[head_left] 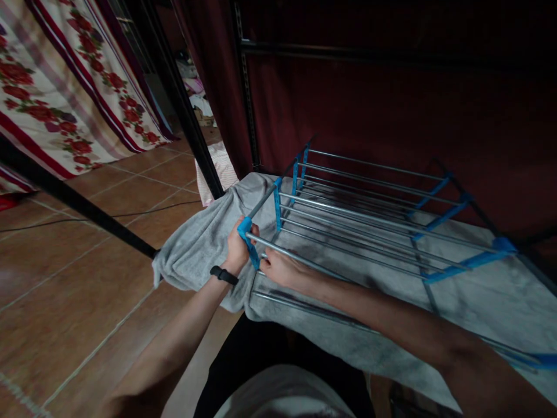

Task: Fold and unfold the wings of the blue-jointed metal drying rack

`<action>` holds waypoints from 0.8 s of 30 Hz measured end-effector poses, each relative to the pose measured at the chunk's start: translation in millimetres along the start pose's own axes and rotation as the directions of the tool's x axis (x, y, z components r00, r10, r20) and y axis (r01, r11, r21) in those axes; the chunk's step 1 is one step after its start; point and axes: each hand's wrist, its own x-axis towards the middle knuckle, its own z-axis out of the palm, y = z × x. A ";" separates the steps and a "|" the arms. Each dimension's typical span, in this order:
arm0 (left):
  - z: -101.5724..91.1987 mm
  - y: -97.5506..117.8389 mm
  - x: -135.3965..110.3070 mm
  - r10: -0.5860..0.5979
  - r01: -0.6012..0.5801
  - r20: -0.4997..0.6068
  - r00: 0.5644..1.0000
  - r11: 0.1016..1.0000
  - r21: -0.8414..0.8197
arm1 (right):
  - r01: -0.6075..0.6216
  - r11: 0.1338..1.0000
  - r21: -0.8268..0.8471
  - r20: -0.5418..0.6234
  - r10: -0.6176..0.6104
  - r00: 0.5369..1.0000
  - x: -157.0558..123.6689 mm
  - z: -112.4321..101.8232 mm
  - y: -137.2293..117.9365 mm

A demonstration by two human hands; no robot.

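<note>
A rack of thin metal rods [374,207] joined by blue plastic brackets [461,270] lies on a grey blanket [195,232]. My left hand [236,248], with a black band on the wrist, is closed around the blue bracket [250,244] at the rack's near left corner. Just to the right, my right hand [281,268] has its fingers curled beside the same bracket, on the end of a lower metal rod. The upper rod passes over this hand and partly hides it. Below my right forearm, a loose-looking rod [300,307] rests along the blanket.
Black metal frame bars [191,110] stand at the left and back. A dark red curtain [369,116] hangs behind the rack. Left are a flowered curtain [78,87], a tiled floor [87,267] and a black cable [130,215]. A striped cloth [217,168] lies beyond the blanket.
</note>
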 end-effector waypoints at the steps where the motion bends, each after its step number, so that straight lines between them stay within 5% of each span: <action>1: 0.2 0.0 0.0 0.010 -0.010 0.008 1.000 1.000 -0.009 | -0.010 1.000 -0.002 -0.004 0.010 1.000 -1.9 -3.8 0.6; 24: 16.0 -2.0 -20.4 0.017 -0.011 -0.050 0.999 0.993 0.121 | 0.069 0.970 0.231 0.024 -0.077 0.997 20.5 21.4 15.0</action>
